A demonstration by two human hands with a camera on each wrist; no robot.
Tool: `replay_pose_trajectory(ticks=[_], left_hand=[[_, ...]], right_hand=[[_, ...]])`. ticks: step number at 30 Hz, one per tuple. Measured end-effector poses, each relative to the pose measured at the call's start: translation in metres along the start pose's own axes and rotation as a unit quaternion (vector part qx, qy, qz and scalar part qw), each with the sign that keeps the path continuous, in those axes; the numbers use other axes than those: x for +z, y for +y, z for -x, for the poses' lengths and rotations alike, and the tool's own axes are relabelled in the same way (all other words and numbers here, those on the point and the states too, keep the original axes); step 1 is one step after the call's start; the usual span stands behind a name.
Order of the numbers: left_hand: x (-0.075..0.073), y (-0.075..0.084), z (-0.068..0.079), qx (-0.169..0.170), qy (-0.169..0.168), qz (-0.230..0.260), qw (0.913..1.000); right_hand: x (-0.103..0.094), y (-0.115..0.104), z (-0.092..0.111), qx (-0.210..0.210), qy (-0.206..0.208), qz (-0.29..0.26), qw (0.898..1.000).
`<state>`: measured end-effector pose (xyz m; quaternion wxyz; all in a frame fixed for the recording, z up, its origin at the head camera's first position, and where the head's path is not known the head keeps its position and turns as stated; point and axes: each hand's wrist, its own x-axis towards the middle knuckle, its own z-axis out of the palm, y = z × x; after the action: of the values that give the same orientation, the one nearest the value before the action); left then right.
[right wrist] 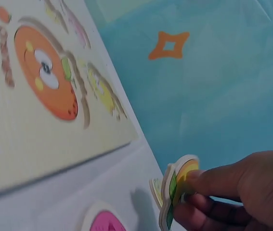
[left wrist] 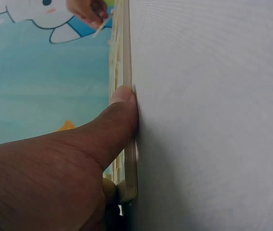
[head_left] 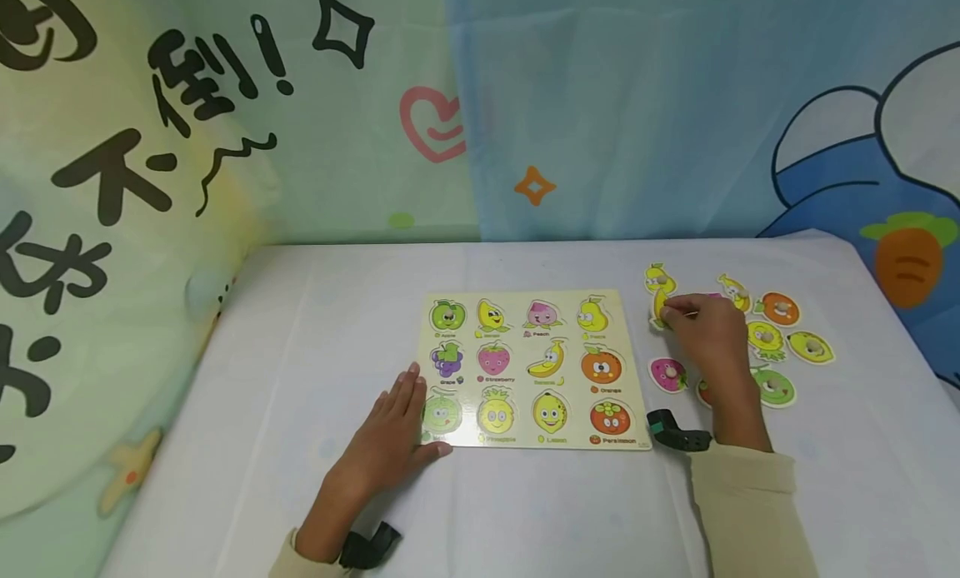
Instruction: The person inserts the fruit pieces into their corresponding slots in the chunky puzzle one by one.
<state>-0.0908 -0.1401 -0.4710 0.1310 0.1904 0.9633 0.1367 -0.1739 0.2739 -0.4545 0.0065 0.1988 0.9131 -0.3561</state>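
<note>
A cream fruit puzzle board (head_left: 517, 328) lies on the white cloth. My left hand (head_left: 390, 432) rests at its left end with fingers straight, the thumb at the front edge. In the left wrist view that thumb (left wrist: 124, 108) touches the board's side (left wrist: 130, 168). To the right of the board, my right hand (head_left: 712, 336) pinches a yellow-orange fruit puzzle piece (right wrist: 188, 168) with green leaves between thumb and fingers. The right wrist view has this piece tilted up on edge. A yellow pear-like piece (head_left: 656, 276) lies just beyond it.
Around the right hand lie several loose pieces: a banana (head_left: 735, 293), an orange one (head_left: 780, 309), a pineapple (head_left: 765, 336), a lemon (head_left: 810, 347), a pink one (head_left: 667, 375) and a green one (head_left: 774, 387). A printed backdrop (head_left: 637, 103) stands behind the table.
</note>
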Motion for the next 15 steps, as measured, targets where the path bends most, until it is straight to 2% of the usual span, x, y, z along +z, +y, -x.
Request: replay_pose_trajectory(ticks=[5, 9, 15], left_hand=[[0.001, 0.0, 0.0, -0.003, -0.001, 0.001, 1.0], [0.001, 0.0, 0.0, -0.005, -0.004, 0.002, 1.0], [0.0, 0.001, 0.001, -0.008, -0.005, 0.012, 0.9999]], right_hand=[[0.002, -0.007, 0.003, -0.021, 0.006, -0.039, 0.999], [0.011, -0.008, 0.002, -0.041, 0.014, -0.049, 0.998], [0.044, 0.018, -0.026, -0.081, 0.04, -0.053, 0.995]])
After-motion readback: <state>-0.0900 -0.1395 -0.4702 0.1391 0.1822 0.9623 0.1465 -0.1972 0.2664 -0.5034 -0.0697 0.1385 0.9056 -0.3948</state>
